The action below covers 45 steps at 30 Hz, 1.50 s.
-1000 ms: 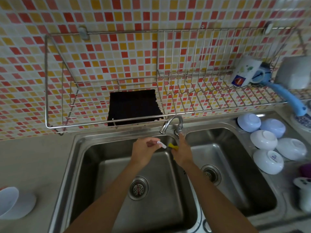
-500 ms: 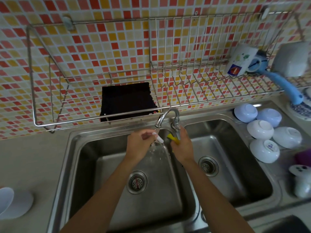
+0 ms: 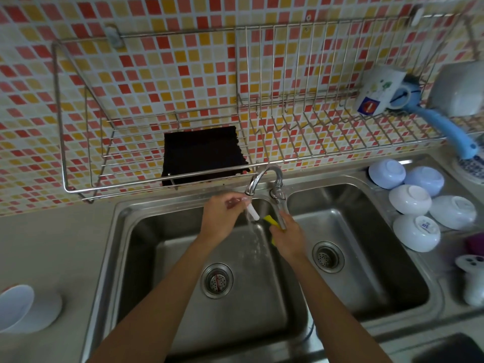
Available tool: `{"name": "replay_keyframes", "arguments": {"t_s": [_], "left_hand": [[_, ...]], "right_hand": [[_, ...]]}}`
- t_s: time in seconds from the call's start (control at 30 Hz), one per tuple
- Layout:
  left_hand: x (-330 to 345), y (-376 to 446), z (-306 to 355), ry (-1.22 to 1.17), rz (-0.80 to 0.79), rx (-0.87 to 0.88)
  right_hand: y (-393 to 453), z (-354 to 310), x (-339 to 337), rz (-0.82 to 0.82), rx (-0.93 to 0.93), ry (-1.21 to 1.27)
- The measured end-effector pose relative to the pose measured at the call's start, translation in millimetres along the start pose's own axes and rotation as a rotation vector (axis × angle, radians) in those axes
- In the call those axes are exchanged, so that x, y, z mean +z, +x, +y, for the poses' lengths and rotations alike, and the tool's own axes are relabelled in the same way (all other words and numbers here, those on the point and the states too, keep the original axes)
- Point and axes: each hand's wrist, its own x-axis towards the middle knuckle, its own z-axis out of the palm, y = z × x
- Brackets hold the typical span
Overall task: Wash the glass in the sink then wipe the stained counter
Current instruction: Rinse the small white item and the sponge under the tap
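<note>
My left hand (image 3: 221, 220) is closed around a small clear glass (image 3: 235, 202), hard to make out, held under the faucet spout (image 3: 252, 186) over the left sink basin (image 3: 146, 258). A thin stream of water (image 3: 252, 231) runs down past a white tip below the spout. My right hand (image 3: 286, 239) grips a yellow sponge (image 3: 269, 221) just right of the stream and rests against the faucet's lever (image 3: 280, 210). The beige counter (image 3: 52, 244) lies left of the sink; no stain on it is visible from here.
A wire rack (image 3: 86, 163) on the tiled wall holds a black cloth (image 3: 201, 153), a mug (image 3: 377, 93) and a blue-handled brush (image 3: 453, 132). Several upturned white bowls (image 3: 410, 200) sit on the right drainboard. A white bowl (image 3: 15, 307) stands at the counter's left edge.
The water has started running from the spout. Both hands have stayed at the faucet, with the glass held under the stream. The camera has tilted slightly.
</note>
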Motion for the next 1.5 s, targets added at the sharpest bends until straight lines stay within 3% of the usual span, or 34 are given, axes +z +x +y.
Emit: {"name": "replay_keyframes", "arguments": {"t_s": [0.1,0.27,0.33,0.57,0.77,1.0,1.33,1.5], "left_hand": [[-3.5,-3.5,1.0,-0.032,0.012,0.009],[-10.9,-10.1,-6.3,-0.033,-0.036,0.023],[-17.2,-14.7,-14.6,0.014,-0.038,0.026],[-53.0,-41.7,-61.3,0.231,0.065,-0.093],[-58.7,-70.3,-79.6,0.201,0.162,-0.18],[-53.4,-83.5,-81.9,0.1,0.27,-0.261],[-48.0,-83.4,-86.3,0.088,0.24,-0.276],[-44.5,-77.4,-82.5,-0.02,0.301,-0.262]], "right_hand": [[-3.9,-2.2,0.3,-0.071,0.142,0.14],[-7.5,-8.4,8.5,-0.276,0.5,0.863],[-9.0,-15.2,9.0,-0.315,0.529,0.923],[-3.9,-33.2,19.7,-0.47,0.263,0.581],[-4.6,-37.9,33.7,-0.386,0.099,0.308],[-3.3,-37.8,41.2,-0.362,-0.036,0.264],[4.9,-32.0,41.4,-0.282,-0.141,-0.063],[22.7,-36.5,31.9,-0.181,-0.122,-0.085]]}}
